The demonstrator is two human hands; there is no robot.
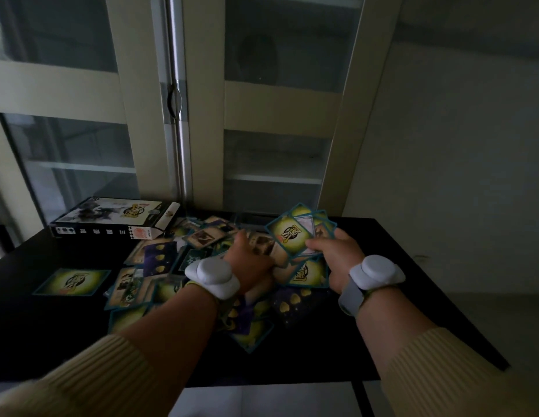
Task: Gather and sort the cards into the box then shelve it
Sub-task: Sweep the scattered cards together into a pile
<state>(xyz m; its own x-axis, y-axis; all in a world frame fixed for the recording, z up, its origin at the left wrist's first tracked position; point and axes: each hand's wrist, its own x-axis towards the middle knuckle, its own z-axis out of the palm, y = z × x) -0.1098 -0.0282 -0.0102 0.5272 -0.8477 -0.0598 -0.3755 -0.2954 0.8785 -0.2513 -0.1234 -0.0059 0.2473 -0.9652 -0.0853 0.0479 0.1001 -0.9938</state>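
Many game cards (160, 260) with teal borders lie scattered, face up and face down, across the black table (397, 266). My right hand (334, 254) holds a fanned bunch of cards (295, 233) raised above the pile, a yellow-green back facing me. My left hand (250, 263) reaches down into the middle of the pile, fingers curled on cards beneath it; what exactly it grips is hidden. The card box (114, 218) lies flat at the table's back left, its end flap toward the cards. One card (71, 282) lies apart at the left.
A cabinet with frosted glass doors (274, 164) and a metal handle (174, 100) stands right behind the table; shelves show through the glass. A plain wall is at the right. White bands sit on both wrists. The table's near edge runs just below my forearms.
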